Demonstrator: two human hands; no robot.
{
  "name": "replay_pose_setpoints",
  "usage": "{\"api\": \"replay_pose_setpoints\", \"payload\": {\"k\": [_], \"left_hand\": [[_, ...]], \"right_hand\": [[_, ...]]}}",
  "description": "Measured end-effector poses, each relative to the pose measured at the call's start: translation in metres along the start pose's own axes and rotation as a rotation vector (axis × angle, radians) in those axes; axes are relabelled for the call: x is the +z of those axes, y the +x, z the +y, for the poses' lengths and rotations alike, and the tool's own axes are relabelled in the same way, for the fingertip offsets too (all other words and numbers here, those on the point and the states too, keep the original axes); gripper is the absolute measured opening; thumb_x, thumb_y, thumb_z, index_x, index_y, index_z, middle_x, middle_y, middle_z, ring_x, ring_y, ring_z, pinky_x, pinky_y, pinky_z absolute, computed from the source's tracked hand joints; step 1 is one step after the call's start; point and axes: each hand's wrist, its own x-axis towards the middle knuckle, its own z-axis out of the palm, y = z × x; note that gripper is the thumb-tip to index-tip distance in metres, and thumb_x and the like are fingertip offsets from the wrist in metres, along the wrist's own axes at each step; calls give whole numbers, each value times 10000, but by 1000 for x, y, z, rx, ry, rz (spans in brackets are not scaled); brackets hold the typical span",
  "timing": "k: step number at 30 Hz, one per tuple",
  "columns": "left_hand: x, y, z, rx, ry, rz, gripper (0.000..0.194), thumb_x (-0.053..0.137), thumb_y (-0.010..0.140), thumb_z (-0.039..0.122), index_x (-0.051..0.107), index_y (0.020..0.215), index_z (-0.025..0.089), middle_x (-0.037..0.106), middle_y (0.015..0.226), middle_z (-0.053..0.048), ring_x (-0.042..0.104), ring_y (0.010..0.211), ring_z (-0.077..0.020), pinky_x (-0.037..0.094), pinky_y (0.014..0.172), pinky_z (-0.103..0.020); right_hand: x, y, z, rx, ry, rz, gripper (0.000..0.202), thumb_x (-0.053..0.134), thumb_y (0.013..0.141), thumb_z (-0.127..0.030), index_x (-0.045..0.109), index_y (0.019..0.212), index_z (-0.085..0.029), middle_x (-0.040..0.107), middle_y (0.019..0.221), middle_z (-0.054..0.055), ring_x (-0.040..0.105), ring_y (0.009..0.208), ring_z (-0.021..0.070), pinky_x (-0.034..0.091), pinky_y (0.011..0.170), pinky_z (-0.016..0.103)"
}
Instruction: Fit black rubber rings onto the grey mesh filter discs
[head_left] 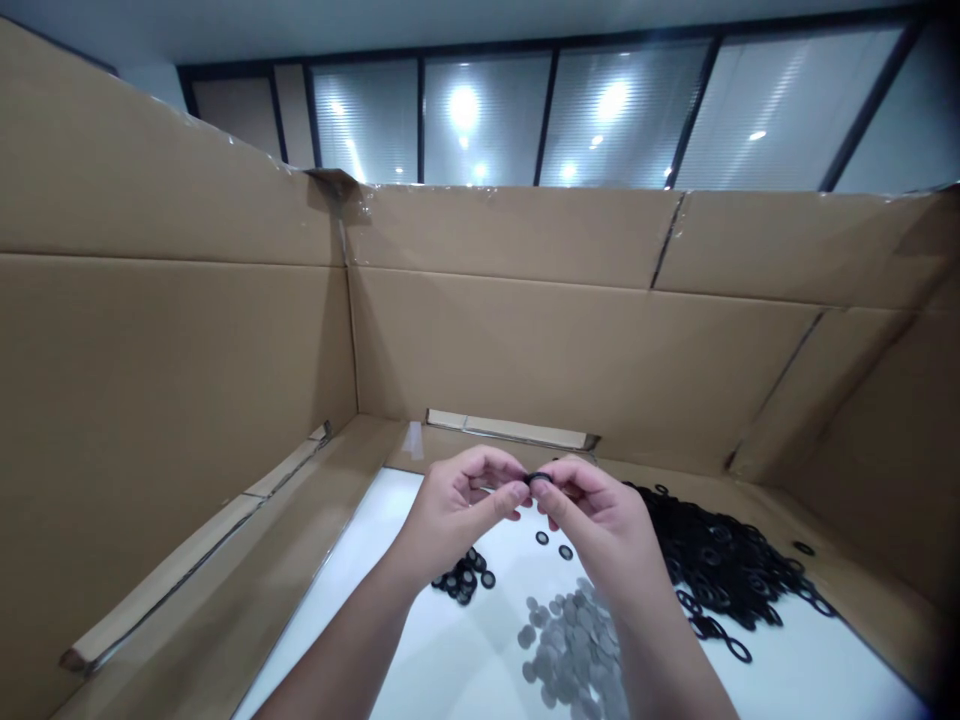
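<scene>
Both hands meet over the white tabletop [442, 660], pinching one small black rubber ring [538, 478] between thumbs and fingers. My left hand [472, 505] grips its left edge. On its right edge, my right hand [596, 505] is closed with thumb and fingertips. Whether a disc sits inside the ring I cannot make out. Below my right hand spreads a pile of thin grey discs [574, 645]. Under my left wrist lies a small heap of black rings with pale centres [465, 578]. Two similar rings [565, 552] rest between the hands.
A large pile of black rings [712, 560] covers the right side, a few spilling onto the cardboard. Tall cardboard walls [495, 330] enclose the table at the back and sides. Folded cardboard strips [510, 428] run along the wall bases.
</scene>
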Motion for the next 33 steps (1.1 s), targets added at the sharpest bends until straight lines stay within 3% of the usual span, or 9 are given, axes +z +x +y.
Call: {"api": "replay_pose_setpoints", "payload": {"k": [7, 14, 19, 23, 26, 33], "left_hand": [[-8, 1, 8, 95, 316, 14, 175, 718, 863, 334, 729, 861, 160, 715, 820, -43, 671, 756, -150, 541, 681, -235], [1, -2, 1, 166, 294, 33, 71, 668, 869, 228, 679, 839, 164, 683, 822, -25, 640, 743, -122, 518, 663, -198], [5, -5, 1, 253, 268, 65, 54, 691, 850, 215, 686, 841, 162, 684, 806, -28, 651, 710, -121, 526, 643, -202], [9, -6, -3, 197, 88, 88, 126, 710, 868, 279, 675, 882, 159, 692, 822, -36, 687, 731, -141, 566, 683, -235], [8, -4, -5, 145, -25, 56, 151, 708, 884, 298, 658, 909, 158, 701, 819, -36, 699, 767, -147, 573, 736, -250], [-11, 1, 3, 70, 101, -80, 192, 737, 869, 327, 723, 943, 151, 723, 813, -43, 683, 760, -134, 543, 711, -226]], "right_hand": [[-5, -2, -10, 18, -210, -59, 226, 666, 894, -408, 700, 809, -202, 665, 768, 34, 601, 710, 172, 465, 607, 281], [-13, -6, -17, 10, -351, -111, 238, 632, 914, -390, 660, 756, -214, 634, 703, 4, 550, 634, 147, 407, 534, 257], [-14, -11, -20, -39, -359, -87, 182, 644, 919, -366, 694, 809, -229, 617, 710, -1, 549, 653, 146, 414, 565, 265], [-6, -7, -10, -137, -118, -26, 124, 688, 904, -352, 706, 848, -243, 623, 801, 4, 577, 693, 136, 460, 617, 263], [0, -3, 0, -128, 49, 19, 132, 688, 908, -367, 700, 861, -243, 615, 821, 1, 560, 639, 114, 449, 575, 254], [-7, -1, -1, -80, -142, -71, 143, 705, 893, -359, 721, 826, -233, 615, 801, 10, 572, 724, 140, 442, 627, 266]]}}
